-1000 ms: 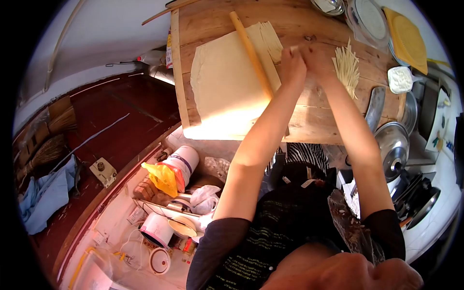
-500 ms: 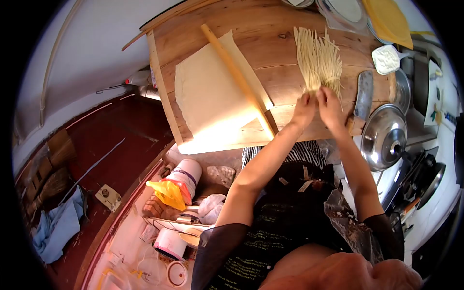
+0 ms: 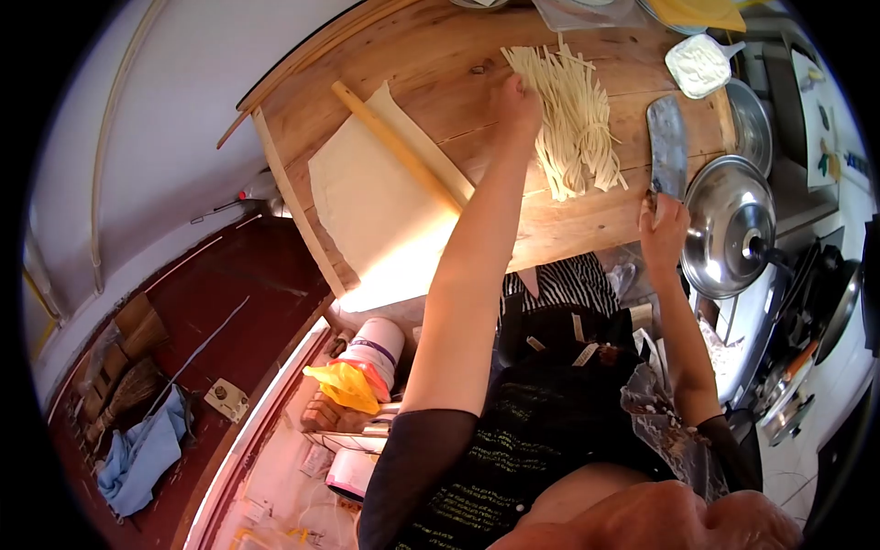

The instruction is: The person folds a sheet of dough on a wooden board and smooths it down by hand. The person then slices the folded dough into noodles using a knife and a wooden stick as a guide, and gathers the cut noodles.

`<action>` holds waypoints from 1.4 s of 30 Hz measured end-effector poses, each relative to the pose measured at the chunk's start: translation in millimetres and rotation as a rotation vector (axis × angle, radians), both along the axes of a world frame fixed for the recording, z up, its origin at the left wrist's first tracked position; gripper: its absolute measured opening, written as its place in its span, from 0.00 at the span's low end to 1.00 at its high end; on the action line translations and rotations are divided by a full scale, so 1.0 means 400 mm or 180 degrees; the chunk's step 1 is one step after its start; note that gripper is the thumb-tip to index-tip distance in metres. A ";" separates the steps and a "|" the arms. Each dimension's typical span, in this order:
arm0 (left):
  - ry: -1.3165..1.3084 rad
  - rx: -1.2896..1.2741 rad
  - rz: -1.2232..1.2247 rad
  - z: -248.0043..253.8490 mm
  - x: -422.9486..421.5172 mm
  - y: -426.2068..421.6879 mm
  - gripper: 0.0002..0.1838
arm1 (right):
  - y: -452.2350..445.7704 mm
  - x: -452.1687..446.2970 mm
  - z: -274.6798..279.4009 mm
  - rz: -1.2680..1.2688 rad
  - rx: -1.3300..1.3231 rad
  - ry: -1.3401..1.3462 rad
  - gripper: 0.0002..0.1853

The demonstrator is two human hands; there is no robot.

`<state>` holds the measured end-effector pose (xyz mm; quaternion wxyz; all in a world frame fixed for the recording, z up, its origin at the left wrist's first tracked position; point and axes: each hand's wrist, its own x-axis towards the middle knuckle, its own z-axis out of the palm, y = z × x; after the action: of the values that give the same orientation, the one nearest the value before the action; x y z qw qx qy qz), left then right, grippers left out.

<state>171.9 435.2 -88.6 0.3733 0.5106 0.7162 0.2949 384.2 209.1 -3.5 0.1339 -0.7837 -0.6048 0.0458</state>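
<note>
A spread bundle of cut noodles (image 3: 570, 119) lies on the wooden board (image 3: 440, 82). At its upper left edge is my left hand (image 3: 519, 108), fingers curled closed; what they hold, if anything, is hidden. My right hand (image 3: 664, 229) is wrapped around the handle of a cleaver (image 3: 667, 142), whose broad blade lies flat at the right of the board. Left of my left arm, a rolling pin (image 3: 394, 142) rests across a thin sheet of dough (image 3: 367, 202), the arm hiding part of both.
A metal pot lid (image 3: 729, 225) is beside my right hand. Beyond the cleaver are a white container of flour (image 3: 698, 66) and a metal bowl (image 3: 750, 128). A yellow bag (image 3: 344, 385) and buckets are below the board's left side.
My hands have parted from the near end of the noodles. The left has moved to their upper left; the right has taken hold of the cleaver's handle. The noodles lie more spread out.
</note>
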 end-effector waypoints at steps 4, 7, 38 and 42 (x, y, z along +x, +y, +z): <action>-0.0942 0.0345 0.0532 -0.008 -0.022 0.071 0.16 | -0.019 0.009 -0.048 -0.0622 -0.0431 0.0523 0.23; -0.0905 0.0928 0.0805 0.030 -0.117 0.039 0.16 | 0.011 -0.004 -0.063 -0.0462 -0.0416 0.0538 0.25; 0.0887 0.0222 0.0432 0.083 -0.373 -0.123 0.40 | 0.065 -0.365 0.048 -0.0272 -0.0863 0.2391 0.15; 0.0689 0.0276 0.0264 0.082 -0.383 -0.121 0.39 | 0.064 -0.368 0.048 -0.0353 -0.1011 0.2286 0.17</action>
<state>18.9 386.9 -55.9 0.2589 0.5250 0.7594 0.2839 236.8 234.7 15.6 0.2163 -0.7602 -0.4617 0.4026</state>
